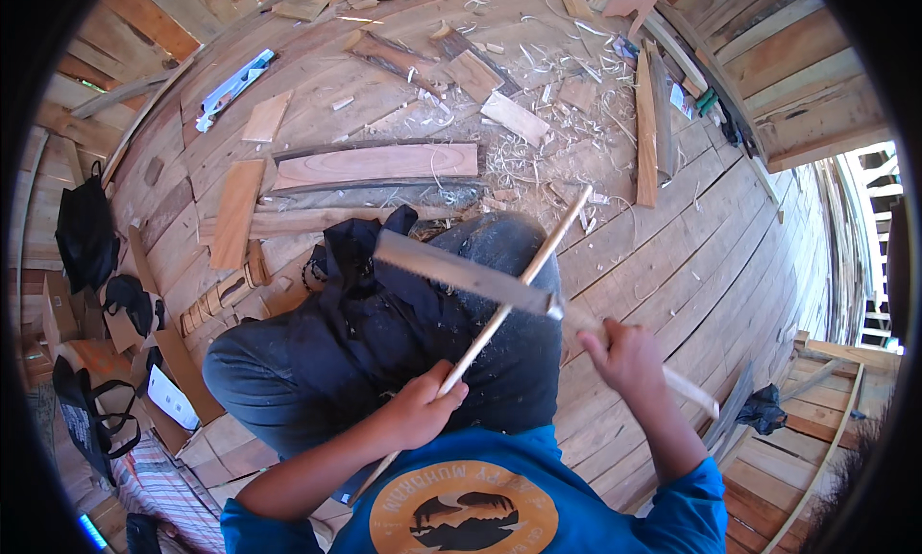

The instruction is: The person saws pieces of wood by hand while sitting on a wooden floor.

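Note:
My left hand (423, 408) is closed around a long, thin pale wooden stick (545, 251), which slants up and to the right over my right leg. In my closed right hand (626, 360) is a long-handled knife (459, 276) with a broad grey blade. Its pale handle runs back past my right wrist. The blade lies across the stick above my knee, its wide end toward the left; whether it touches the stick I cannot tell. A dark cloth (360, 309) is draped over my lap, under the blade.
Flat boards (379, 165) and offcuts lie on the plank floor ahead, among curled wood shavings (552, 175). A sheathed-looking wooden piece (226, 300) rests beside my left knee. Cardboard boxes (182, 376) and black bags (86, 228) stand at the left. Long wood strips (646, 132) lie at right.

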### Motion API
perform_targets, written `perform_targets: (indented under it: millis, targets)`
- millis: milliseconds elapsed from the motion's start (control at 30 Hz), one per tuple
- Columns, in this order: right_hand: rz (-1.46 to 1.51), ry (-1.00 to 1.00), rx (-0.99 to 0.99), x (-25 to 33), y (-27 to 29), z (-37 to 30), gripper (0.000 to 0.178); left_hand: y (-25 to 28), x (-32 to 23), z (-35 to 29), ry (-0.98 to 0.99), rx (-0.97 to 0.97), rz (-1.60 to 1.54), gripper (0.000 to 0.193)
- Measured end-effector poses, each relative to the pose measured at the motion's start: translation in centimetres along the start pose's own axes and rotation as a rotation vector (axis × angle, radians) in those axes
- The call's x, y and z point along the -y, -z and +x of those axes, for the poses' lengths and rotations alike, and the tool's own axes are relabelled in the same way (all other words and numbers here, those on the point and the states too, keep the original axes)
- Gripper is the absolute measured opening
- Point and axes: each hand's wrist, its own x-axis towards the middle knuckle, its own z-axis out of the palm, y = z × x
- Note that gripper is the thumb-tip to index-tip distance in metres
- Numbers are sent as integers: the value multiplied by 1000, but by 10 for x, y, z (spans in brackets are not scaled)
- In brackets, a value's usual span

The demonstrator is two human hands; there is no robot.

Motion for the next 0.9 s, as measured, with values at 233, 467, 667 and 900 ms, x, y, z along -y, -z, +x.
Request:
perform_targets:
  millis: [233, 467, 667, 900]
  targets:
    - [-101, -8, -49, -17, 5, 20, 66, -2, 0, 1, -65, -12, -49, 26]
    - [-11, -2, -39, -8, -3, 19, 64, -3, 0, -4, 36, -1, -3, 21]
    - [-79, 121, -47, 11, 2, 9, 65, 2, -8, 2, 67, 22, 1, 22]
    - [-68, 163, -101, -4, 3, 38, 64, 4, -7, 5, 14, 27, -74, 26]
